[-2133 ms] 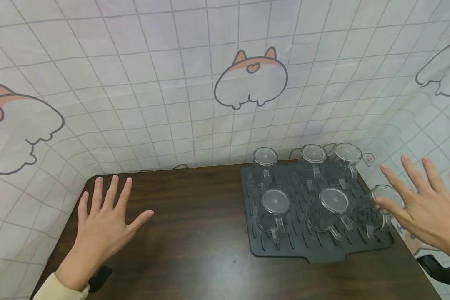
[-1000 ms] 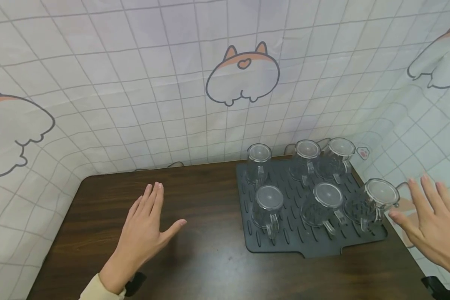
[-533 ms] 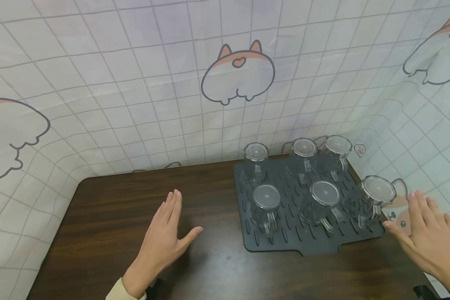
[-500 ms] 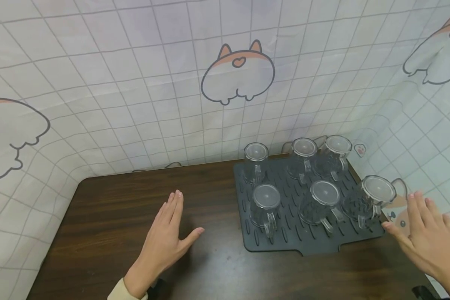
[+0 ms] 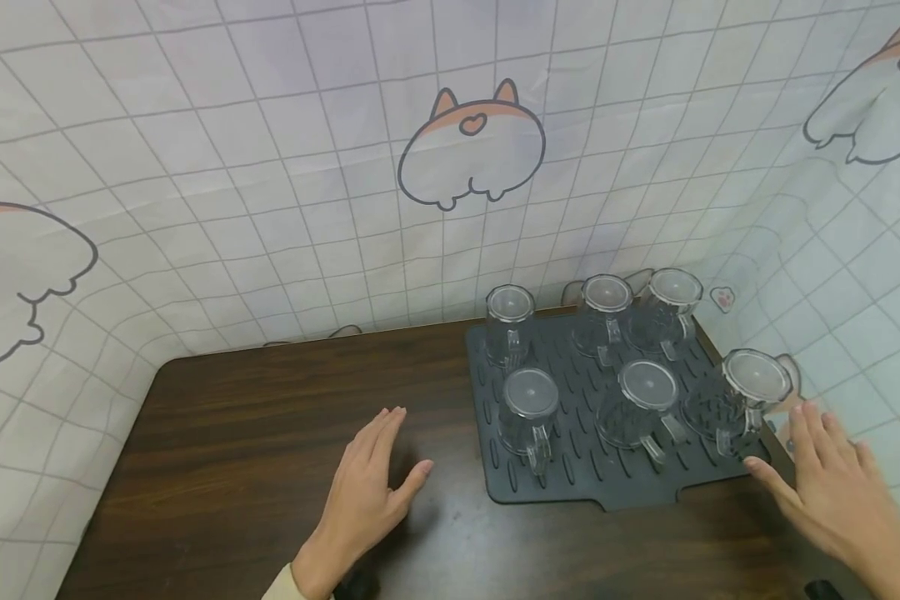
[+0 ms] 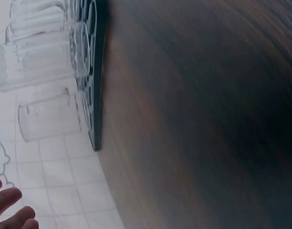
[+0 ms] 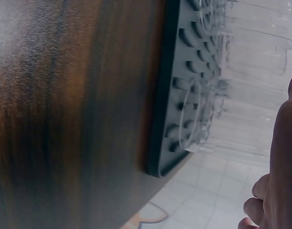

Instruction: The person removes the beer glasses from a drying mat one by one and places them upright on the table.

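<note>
Several clear glass mugs stand upside down on a dark grey ribbed drying mat (image 5: 581, 492) at the right of the table. The nearest to my right hand (image 5: 832, 487) is the front right mug (image 5: 753, 379); a gap seems to separate them in the head view. That hand has its fingers extended and holds nothing. My left hand (image 5: 363, 492) hovers over the wood left of the mat, fingers straight, thumb apart, also holding nothing. Closest to it is the front left mug (image 5: 530, 400). In the left wrist view only a few fingertips (image 6: 12, 198) show.
The dark wooden table (image 5: 270, 442) extends left of the mat and in front of it. Behind and at both sides hangs a white gridded cloth (image 5: 307, 208) with cartoon animal prints. Back row mugs (image 5: 510, 312) stand close to the cloth.
My left hand has moved right and nearer to the mat, its fingers drawing together. The right hand has shifted left and lower, beside the front right mug. The mugs stay put.
</note>
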`<state>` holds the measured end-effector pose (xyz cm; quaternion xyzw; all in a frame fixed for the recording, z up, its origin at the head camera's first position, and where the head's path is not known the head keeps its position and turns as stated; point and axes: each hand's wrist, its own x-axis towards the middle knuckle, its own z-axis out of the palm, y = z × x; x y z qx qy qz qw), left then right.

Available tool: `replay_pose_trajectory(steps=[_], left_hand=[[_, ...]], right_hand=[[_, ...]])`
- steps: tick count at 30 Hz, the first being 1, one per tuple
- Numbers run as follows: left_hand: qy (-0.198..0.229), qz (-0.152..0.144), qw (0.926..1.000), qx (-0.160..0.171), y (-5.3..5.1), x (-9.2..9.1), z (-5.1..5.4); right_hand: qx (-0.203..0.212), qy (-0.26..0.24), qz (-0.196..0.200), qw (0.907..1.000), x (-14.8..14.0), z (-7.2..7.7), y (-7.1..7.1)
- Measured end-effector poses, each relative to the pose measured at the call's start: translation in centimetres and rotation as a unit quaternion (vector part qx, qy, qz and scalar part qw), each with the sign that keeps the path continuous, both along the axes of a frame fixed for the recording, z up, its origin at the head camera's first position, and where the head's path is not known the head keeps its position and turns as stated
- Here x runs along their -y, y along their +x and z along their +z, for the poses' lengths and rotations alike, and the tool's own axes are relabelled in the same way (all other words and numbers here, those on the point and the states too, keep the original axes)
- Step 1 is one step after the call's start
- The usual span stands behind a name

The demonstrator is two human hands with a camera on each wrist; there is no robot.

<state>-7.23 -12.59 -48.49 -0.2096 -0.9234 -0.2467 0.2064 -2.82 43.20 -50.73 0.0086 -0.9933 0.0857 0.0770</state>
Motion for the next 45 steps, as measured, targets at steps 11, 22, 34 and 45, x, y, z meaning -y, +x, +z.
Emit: replay_pose_trajectory(steps=[11, 22, 34, 45], left_hand=[[0.049, -0.051, 0.9971, 0.027, 0.6, -2.4, -1.4], [0.106, -0.113, 0.9866, 0.050, 0.7, -4.9, -2.1], [0.155, -0.157, 0.9713, 0.088, 0.8, -8.0, -2.2], [0.176, -0.180, 0.9579, 0.138, 1.3, -9.8, -3.0]], right_hand=[[0.030, 0.003, -0.007, 0.9995, 0.5, -1.6, 0.2], [0.083, -0.014, -0.002, 0.9964, 1.7, -2.3, 0.3], [0.149, -0.032, -0.001, 0.9884, 1.9, -2.5, 0.2], [0.137, -0.045, -0.001, 0.9896, 2.5, -3.9, 0.2]])
